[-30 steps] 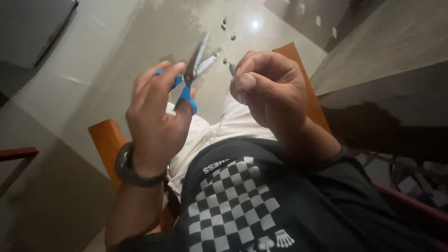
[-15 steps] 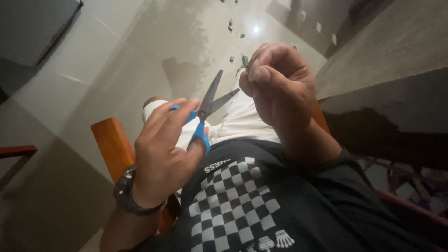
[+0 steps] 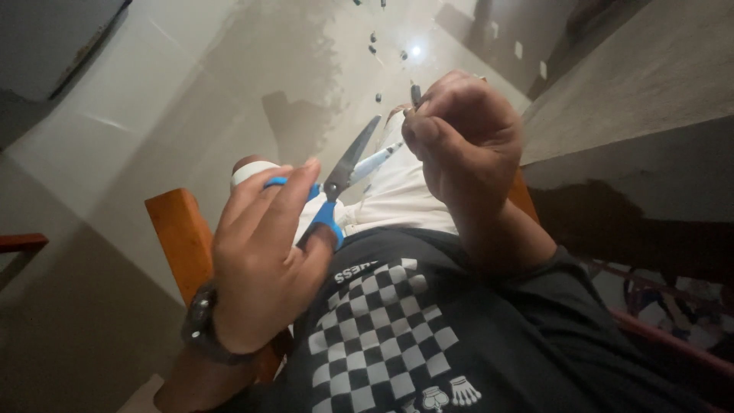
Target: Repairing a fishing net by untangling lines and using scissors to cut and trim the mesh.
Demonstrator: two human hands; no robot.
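head view, looking down past a black shirt with a white checkerboard panel (image 3: pixel 382 329). the left hand (image 3: pixel 260 268) is grasping a pair of blue-handled steel scissors (image 3: pixel 340 187), fingers through the loops, with the blades standing open and pointing up and to the right. the right hand (image 3: pixel 466 145), just right of the scissors, is clenched in a pinch grip on a small dark slender piece (image 3: pixel 415 94) whose tip is showing above the fingertips; what it is cannot be told. this piece is lying just above and right of the open blade tips, close but apparently not between them. judged from the pose, a snipping step is in hand, and a cut would call for bringing the piece into the blade gap before closing. an orange wooden chair frame (image 3: pixel 180 237) is showing left of the scissors, and small dark bits (image 3: pixel 375 50) are lying on the pale tiled floor (image 3: pixel 191 92) above them.
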